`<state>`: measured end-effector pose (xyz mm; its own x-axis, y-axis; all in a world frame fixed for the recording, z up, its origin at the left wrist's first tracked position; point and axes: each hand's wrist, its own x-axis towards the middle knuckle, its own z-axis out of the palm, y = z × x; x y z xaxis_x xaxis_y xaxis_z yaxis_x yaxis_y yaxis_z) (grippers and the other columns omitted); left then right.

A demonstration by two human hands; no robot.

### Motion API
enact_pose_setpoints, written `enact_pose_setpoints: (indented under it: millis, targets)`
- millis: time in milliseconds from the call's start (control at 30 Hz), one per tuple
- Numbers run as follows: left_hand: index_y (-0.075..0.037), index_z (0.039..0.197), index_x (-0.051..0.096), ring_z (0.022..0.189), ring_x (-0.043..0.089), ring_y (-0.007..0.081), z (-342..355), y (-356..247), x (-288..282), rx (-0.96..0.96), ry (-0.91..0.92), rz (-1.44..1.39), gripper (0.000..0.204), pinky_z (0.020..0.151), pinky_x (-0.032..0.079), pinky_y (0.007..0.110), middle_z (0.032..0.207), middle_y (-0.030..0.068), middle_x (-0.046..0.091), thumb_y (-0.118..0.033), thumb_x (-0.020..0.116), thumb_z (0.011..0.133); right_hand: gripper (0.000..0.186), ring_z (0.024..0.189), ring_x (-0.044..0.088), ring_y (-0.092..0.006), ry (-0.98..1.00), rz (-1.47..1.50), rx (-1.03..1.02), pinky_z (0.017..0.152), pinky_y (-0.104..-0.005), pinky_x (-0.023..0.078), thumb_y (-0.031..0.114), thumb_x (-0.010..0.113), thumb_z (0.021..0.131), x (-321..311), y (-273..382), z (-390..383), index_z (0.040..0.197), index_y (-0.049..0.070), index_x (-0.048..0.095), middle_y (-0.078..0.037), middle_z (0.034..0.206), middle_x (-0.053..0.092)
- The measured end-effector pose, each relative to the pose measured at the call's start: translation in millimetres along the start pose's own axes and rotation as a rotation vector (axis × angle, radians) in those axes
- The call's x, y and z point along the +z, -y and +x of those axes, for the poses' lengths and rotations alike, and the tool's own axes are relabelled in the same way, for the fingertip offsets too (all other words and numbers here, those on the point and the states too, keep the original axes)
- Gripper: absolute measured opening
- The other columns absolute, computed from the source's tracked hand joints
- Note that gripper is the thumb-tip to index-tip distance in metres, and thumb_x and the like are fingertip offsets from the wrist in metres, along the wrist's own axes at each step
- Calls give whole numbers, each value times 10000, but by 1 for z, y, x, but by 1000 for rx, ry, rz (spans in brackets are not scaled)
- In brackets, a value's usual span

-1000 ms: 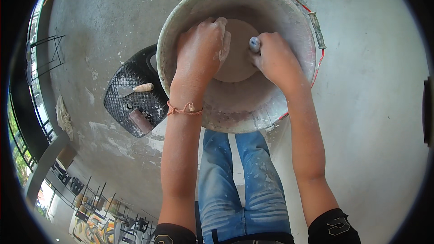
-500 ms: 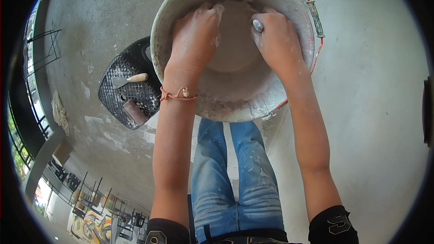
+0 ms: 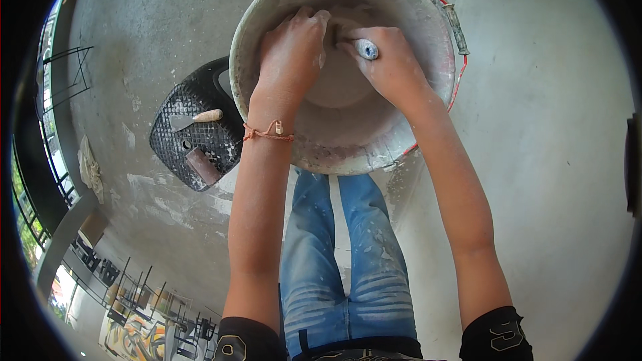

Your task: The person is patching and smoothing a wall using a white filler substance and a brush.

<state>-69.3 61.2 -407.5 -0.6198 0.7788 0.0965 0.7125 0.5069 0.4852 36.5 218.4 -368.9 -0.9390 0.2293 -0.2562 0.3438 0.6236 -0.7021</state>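
Observation:
Both my hands are inside a large, plaster-smeared bucket [image 3: 374, 117] with greyish wet mix [image 3: 340, 87] at its bottom. My left hand [image 3: 294, 47] is closed near the left inner wall, knuckles up and coated with paste; whatever its fingers grip is hidden. In the right half, my right hand [image 3: 393, 63] is wrapped round a hand tool whose rounded, bluish-white handle end [image 3: 366, 49] pokes out by the thumb. The tool's working end is hidden below the hand.
Left of the bucket lies a black textured panel [image 3: 167, 120], bearing a wooden-handled putty knife [image 3: 208, 116] and a brownish block [image 3: 202, 166]. A red wire handle with a worn grip [image 3: 457, 30] hangs at the bucket's right. Stools and metal frames [image 3: 150, 294] stand at lower left.
My right hand has moved left and slightly down, turning the tool's handle end leftward, closer to my left hand. The left hand is nearly still. The view has shifted a little.

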Motion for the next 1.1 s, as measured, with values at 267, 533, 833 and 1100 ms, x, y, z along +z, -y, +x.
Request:
enact_pose_setpoints:
  millis: [267,533,833,1100]
  targets:
    - [-95,1271,693,1108,713,325,-13,8,13,38,-11,10,399,906,608,467,1150,124,714,-17,681,880,297,1009,697,-434,-202,-290,-90,909,-501,553,191,750,971,17,-3,-3,1207,10,759,-229,1082,746]
    - [-87,1239,701,1112,714,338,-16,8,9,43,22,19,352,918,609,462,1163,141,731,-6,647,900,325,795,668,-460,-266,-244,-15,735,-517,544,316,703,1012,8,12,-3,908,11,740,-223,864,720]
    - [-61,1206,691,1100,725,344,-23,16,13,49,108,53,312,897,613,470,1128,164,745,-7,628,906,361,878,688,-486,-201,-194,127,808,-549,562,347,658,1029,19,2,0,896,29,766,-258,885,726]
    - [-59,1237,676,1120,718,343,-26,10,17,3,119,69,332,924,609,459,1173,163,736,-16,625,912,335,991,695,-467,-247,-180,1,894,-545,557,343,628,1038,32,-22,-2,1002,44,777,-250,1028,742]
